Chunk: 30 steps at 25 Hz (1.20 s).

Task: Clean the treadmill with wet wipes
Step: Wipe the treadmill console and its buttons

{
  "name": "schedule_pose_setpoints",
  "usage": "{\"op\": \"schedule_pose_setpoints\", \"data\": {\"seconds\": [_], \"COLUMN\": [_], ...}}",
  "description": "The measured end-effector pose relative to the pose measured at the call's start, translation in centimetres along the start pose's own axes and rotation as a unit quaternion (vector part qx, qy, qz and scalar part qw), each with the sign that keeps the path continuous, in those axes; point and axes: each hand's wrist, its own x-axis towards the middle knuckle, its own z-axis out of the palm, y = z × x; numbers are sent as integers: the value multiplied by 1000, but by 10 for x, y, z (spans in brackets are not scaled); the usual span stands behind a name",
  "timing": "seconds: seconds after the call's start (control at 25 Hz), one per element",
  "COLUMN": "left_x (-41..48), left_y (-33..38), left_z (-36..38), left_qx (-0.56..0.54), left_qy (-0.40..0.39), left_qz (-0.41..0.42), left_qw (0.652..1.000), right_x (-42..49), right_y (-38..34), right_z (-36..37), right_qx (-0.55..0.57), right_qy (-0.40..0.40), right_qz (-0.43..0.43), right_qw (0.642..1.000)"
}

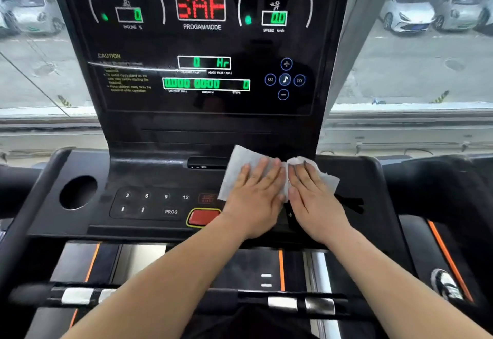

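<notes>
White wet wipe (240, 167) — possibly two sheets, the join is unclear — lies on the treadmill console (149, 170) right of the keypad (156, 203), pressed flat under the left hand (256, 197) and right hand (313, 199), fingers (262, 171) straight. Wiping seems the step in hand; next, sweep left, sparing the red button (203, 217).

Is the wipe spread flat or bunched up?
Mostly spread: the wipe lies flat under the left hand and right hand, rumpled between them.

Daylight from windows (426, 45); glare streak on console (208, 45); wide-angle edge warp, soft.
</notes>
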Motion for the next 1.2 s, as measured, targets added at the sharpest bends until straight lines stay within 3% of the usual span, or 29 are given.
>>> {"op": "schedule_pose_setpoints", "data": {"seconds": [0.12,0.2,0.32,0.44,0.64,0.8,1.2], "left_x": [-1,0,-7,-19,-43,-79,-7], "left_y": [20,5,-22,2,45,50,37], "left_z": [1,-7,-10,0,15,31,15], "left_qx": [-21,-2,13,-22,-61,-56,1], "left_qy": [-41,-38,-21,-33,-44,-19,-29], "left_qz": [40,50,-3,-43,8,37,-34], "left_qw": [998,998,1000,998,997,998,999], "right_x": [-30,-32,-17,-23,-82,-111,-36], "right_y": [8,9,3,-7,-4,-19,-7], "right_z": [9,5,1,7,24,31,13], "right_qx": [95,90,70,90,101,124,120], "right_qy": [-6,-21,-42,-29,24,20,1], "right_qz": [28,34,36,22,2,9,19], "right_qw": [995,995,996,995,995,992,993]}}
